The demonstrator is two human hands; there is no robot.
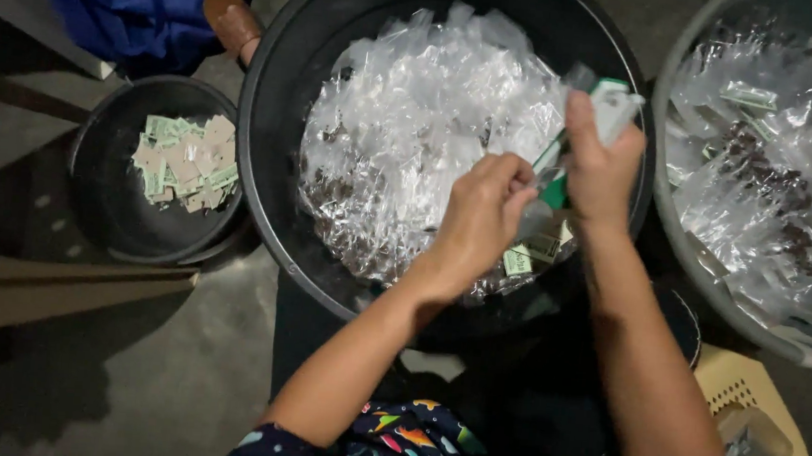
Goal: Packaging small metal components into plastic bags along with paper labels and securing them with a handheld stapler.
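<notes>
Packet [615, 105], small clear plastic, centre-right of frame: I judge it light, limp, slippery; pinch its edges. My right hand [601, 170] grips it; left hand [478, 214] pinches its lower end.

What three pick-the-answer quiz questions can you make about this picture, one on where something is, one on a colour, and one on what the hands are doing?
1. Where are the small green and white paper labels piled?
A. In the small black tub on the left
B. On the yellow basket
C. On the blue cloth

2. What colour is the big middle tub full of clear plastic bags?
A. Red
B. Black
C. White

3. What are the left hand and right hand doing?
A. Resting flat on the floor
B. Holding a small clear packet between them
C. Lifting the tub

Answers: 1 A, the labels lie inside the small tub; 2 B, its rim is black; 3 B, both hands grip the packet above the bags.
</notes>
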